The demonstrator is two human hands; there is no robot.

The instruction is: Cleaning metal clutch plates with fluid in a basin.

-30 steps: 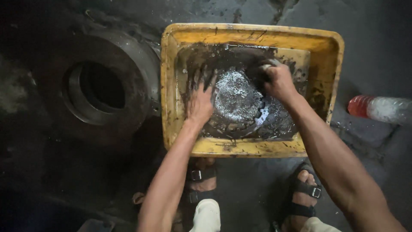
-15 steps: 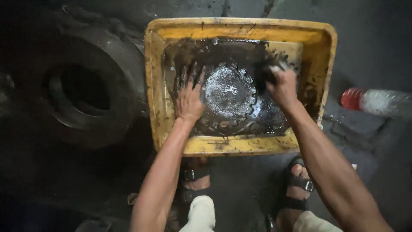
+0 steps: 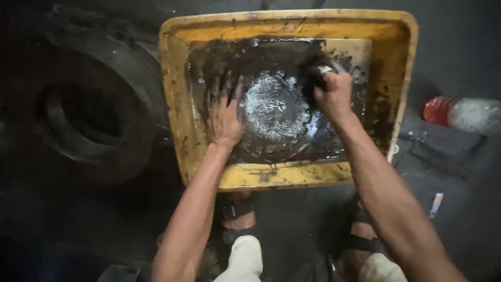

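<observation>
Inspection finds a round metal part (image 3: 274,112) lying in dark oily liquid at the centre of a yellow tub (image 3: 292,175) on the floor. Left hand (image 3: 225,119) rests flat on the part's left edge, fingers (image 3: 219,89) spread and released. Right hand (image 3: 334,94) is clenched around a dark scrubbing pad (image 3: 315,70) at the part's upper right edge. A large dark metal ring (image 3: 86,112) lies beside the tub's left edge.

Dark, grimy floor (image 3: 459,209) underneath it all. A yellow tub (image 3: 402,62) sits on it, centre frame. Left of the tub lies a big dark metal ring (image 3: 88,120); right, a clear bottle with a red cap (image 3: 462,115) on its side.
</observation>
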